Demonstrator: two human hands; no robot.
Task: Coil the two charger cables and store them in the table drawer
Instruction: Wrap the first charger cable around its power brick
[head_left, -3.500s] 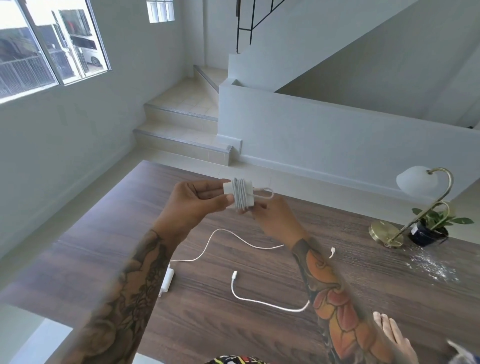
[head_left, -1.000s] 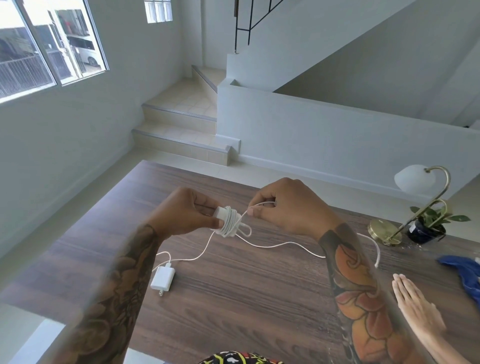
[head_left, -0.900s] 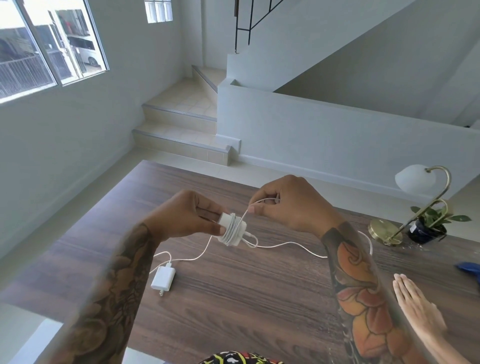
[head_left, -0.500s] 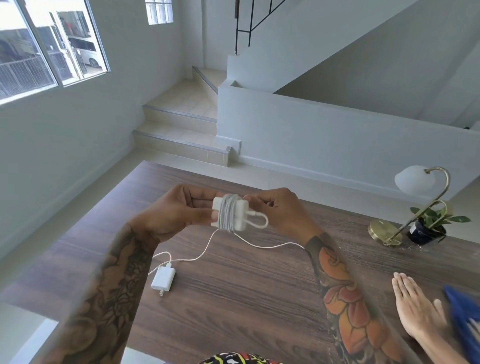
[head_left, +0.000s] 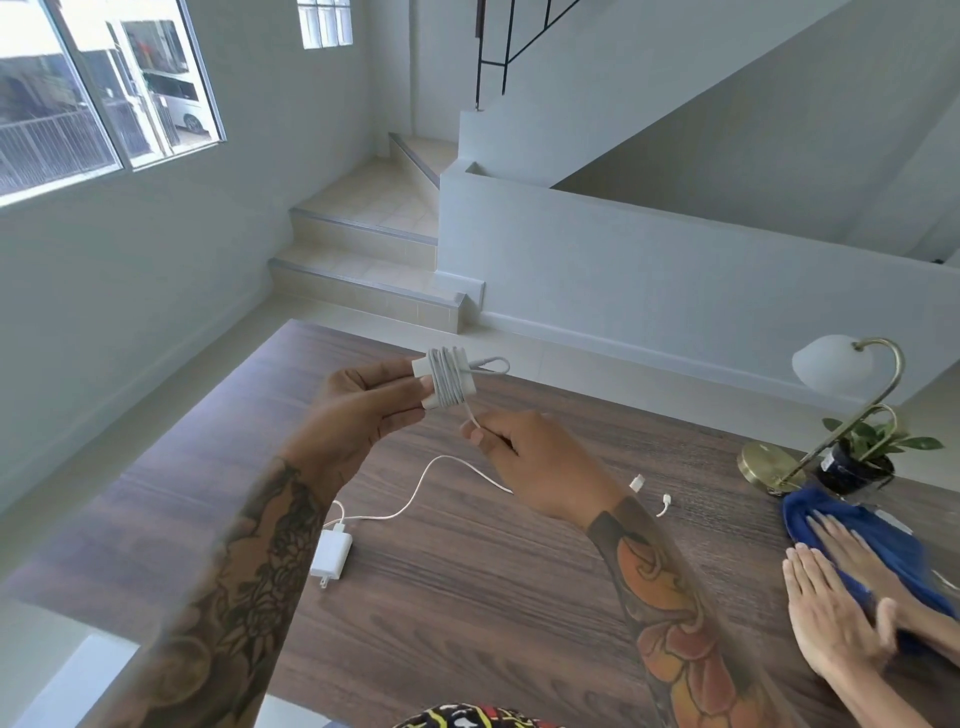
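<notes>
Two other hands (head_left: 852, 592) on blue cloth (head_left: 852, 525) beside brass lamp (head_left: 852, 400).

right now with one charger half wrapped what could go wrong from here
1. The right hand pinches the cable just below the wrapped charger brick in the left hand; if tension drops, the turns may spring loose.
2. The loop sticking out could snag.
3. The second charger lies unwound with its cable trailing under the right arm, so a sweep might drag it.
</notes>
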